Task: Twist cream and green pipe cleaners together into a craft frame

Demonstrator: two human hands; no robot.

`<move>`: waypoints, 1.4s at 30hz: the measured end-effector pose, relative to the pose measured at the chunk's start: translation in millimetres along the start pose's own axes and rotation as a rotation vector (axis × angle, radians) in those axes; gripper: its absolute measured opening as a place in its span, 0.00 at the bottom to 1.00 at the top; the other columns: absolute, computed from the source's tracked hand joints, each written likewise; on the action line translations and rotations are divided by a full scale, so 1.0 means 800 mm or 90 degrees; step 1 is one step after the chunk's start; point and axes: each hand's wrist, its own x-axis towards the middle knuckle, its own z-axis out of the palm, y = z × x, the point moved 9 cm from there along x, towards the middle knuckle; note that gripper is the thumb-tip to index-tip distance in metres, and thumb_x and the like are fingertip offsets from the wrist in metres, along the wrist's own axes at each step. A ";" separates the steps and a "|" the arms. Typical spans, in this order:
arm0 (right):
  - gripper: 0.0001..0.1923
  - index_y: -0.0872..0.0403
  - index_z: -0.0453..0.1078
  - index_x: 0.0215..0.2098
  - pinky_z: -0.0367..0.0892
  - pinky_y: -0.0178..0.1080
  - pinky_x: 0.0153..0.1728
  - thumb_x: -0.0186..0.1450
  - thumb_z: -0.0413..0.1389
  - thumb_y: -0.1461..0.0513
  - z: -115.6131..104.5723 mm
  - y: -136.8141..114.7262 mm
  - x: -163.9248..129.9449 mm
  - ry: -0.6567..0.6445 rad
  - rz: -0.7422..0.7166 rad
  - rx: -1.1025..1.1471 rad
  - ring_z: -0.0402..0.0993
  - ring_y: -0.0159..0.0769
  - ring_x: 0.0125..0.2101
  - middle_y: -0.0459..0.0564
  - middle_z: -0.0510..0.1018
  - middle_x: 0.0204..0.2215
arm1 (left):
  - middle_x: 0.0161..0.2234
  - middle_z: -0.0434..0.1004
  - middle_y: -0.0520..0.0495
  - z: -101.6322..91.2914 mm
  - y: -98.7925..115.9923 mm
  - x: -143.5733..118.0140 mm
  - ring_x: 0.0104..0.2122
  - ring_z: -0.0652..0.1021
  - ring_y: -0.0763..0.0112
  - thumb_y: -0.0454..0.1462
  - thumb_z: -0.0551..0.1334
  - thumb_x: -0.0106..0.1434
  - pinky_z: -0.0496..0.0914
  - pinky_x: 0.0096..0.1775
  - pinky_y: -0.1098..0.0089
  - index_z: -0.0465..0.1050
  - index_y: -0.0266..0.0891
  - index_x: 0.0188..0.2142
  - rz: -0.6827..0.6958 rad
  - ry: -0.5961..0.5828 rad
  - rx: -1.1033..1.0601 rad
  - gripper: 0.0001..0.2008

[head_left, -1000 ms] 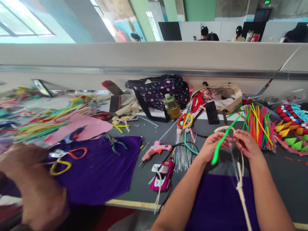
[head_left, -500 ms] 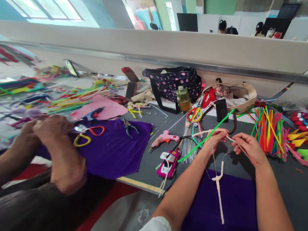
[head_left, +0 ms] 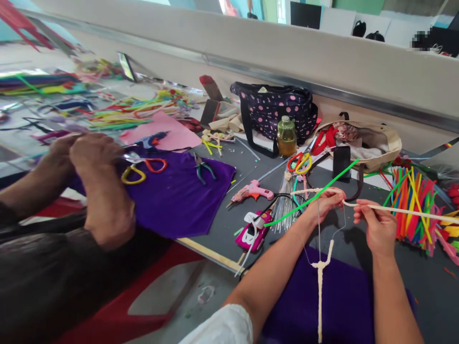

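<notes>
My left hand is closed in a pinch on a cream pipe cleaner where it meets a thin wire. Close by on the right, my right hand pinches the same pipe cleaner, whose free end sticks out to the right. Below the hands hangs a cream-wrapped wire figure with a forked top, joined by thin bare wires to what the left hand holds. A green pipe cleaner slants across by my left hand; whether the fingers hold it, I cannot tell. Under the figure lies a purple cloth.
Left of me, a co-worker's hands are over another purple cloth with scissors and pliers. Nearby are a pink glue gun, a bottle, a dotted bag and coloured pipe cleaners.
My right hand has turned and the pipe cleaner's free end now stretches out to the right instead of down along the palm. The camera view has shifted somewhat.
</notes>
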 end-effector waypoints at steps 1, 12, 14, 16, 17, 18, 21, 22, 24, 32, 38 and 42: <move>0.10 0.53 0.78 0.34 0.69 0.33 0.19 0.58 0.63 0.56 -0.006 0.000 0.001 0.047 -0.008 -0.014 0.72 0.30 0.21 0.48 0.79 0.26 | 0.22 0.69 0.50 0.001 0.000 0.000 0.23 0.71 0.76 0.48 0.72 0.46 0.66 0.29 0.72 0.72 0.33 0.25 0.005 -0.005 0.013 0.19; 0.07 0.47 0.77 0.39 0.73 0.41 0.38 0.63 0.58 0.61 0.029 -0.051 -0.040 -0.074 -0.410 -0.406 0.77 0.39 0.33 0.50 0.81 0.32 | 0.21 0.69 0.50 0.005 0.001 0.002 0.23 0.69 0.76 0.49 0.70 0.48 0.64 0.29 0.72 0.72 0.34 0.25 0.023 0.004 0.122 0.19; 0.12 0.46 0.76 0.44 0.72 0.41 0.39 0.63 0.58 0.64 0.043 -0.056 -0.049 -0.134 -0.467 -0.422 0.78 0.40 0.34 0.50 0.81 0.34 | 0.22 0.70 0.50 0.002 0.005 0.002 0.23 0.70 0.76 0.48 0.71 0.47 0.64 0.30 0.72 0.73 0.34 0.25 0.020 0.012 0.092 0.18; 0.15 0.46 0.75 0.47 0.72 0.41 0.41 0.64 0.56 0.65 0.049 -0.060 -0.051 -0.158 -0.472 -0.413 0.78 0.40 0.36 0.51 0.81 0.37 | 0.23 0.70 0.50 0.000 0.008 0.002 0.24 0.70 0.77 0.47 0.71 0.46 0.64 0.30 0.72 0.73 0.33 0.25 0.024 0.012 0.059 0.18; 0.15 0.46 0.75 0.48 0.72 0.42 0.41 0.64 0.56 0.65 0.051 -0.061 -0.049 -0.162 -0.455 -0.399 0.78 0.40 0.37 0.51 0.80 0.38 | 0.24 0.70 0.51 -0.001 0.010 0.002 0.24 0.70 0.77 0.46 0.71 0.46 0.64 0.30 0.72 0.73 0.33 0.25 0.027 0.011 0.044 0.18; 0.15 0.46 0.75 0.47 0.72 0.43 0.41 0.65 0.55 0.65 0.052 -0.061 -0.045 -0.161 -0.426 -0.378 0.77 0.41 0.37 0.51 0.80 0.38 | 0.24 0.70 0.51 -0.002 0.011 0.003 0.24 0.70 0.77 0.46 0.72 0.46 0.64 0.30 0.72 0.74 0.33 0.25 0.032 0.010 0.030 0.18; 0.11 0.46 0.77 0.42 0.71 0.42 0.36 0.65 0.55 0.62 0.046 -0.056 -0.032 -0.115 -0.305 -0.283 0.76 0.39 0.34 0.50 0.79 0.34 | 0.26 0.70 0.51 -0.003 0.012 0.005 0.24 0.70 0.77 0.46 0.72 0.46 0.65 0.30 0.73 0.74 0.33 0.25 0.048 0.008 0.012 0.17; 0.09 0.46 0.77 0.40 0.70 0.41 0.35 0.64 0.56 0.61 0.043 -0.051 -0.028 -0.096 -0.264 -0.249 0.75 0.38 0.33 0.49 0.78 0.33 | 0.26 0.71 0.50 -0.003 0.012 0.005 0.24 0.71 0.77 0.45 0.71 0.46 0.65 0.30 0.72 0.74 0.34 0.26 0.053 0.009 0.011 0.17; 0.06 0.47 0.78 0.35 0.68 0.38 0.31 0.62 0.58 0.60 0.040 -0.040 -0.022 -0.073 -0.188 -0.188 0.73 0.36 0.31 0.48 0.77 0.31 | 0.26 0.71 0.50 -0.003 0.012 0.005 0.24 0.71 0.77 0.45 0.71 0.47 0.65 0.30 0.72 0.75 0.34 0.26 0.060 0.013 0.012 0.16; 0.10 0.51 0.77 0.36 0.51 0.30 0.14 0.57 0.64 0.57 0.037 0.014 -0.018 -0.151 0.139 -0.010 0.56 0.24 0.14 0.46 0.79 0.23 | 0.26 0.71 0.50 -0.022 0.017 0.011 0.25 0.71 0.76 0.46 0.71 0.47 0.65 0.30 0.73 0.75 0.33 0.27 0.073 0.068 0.012 0.17; 0.12 0.53 0.69 0.33 0.46 0.26 0.08 0.54 0.66 0.61 0.051 0.018 -0.035 -0.349 0.288 0.027 0.57 0.20 0.10 0.48 0.80 0.28 | 0.26 0.71 0.51 -0.043 0.014 0.016 0.25 0.70 0.77 0.45 0.70 0.47 0.65 0.29 0.73 0.74 0.34 0.28 0.075 0.134 0.010 0.16; 0.13 0.52 0.66 0.33 0.60 0.28 0.12 0.55 0.66 0.62 0.046 -0.013 -0.023 -0.228 0.113 0.029 0.69 0.27 0.16 0.46 0.79 0.27 | 0.25 0.71 0.51 -0.038 0.010 0.016 0.27 0.71 0.76 0.46 0.70 0.47 0.65 0.29 0.73 0.74 0.34 0.28 0.064 0.119 0.014 0.17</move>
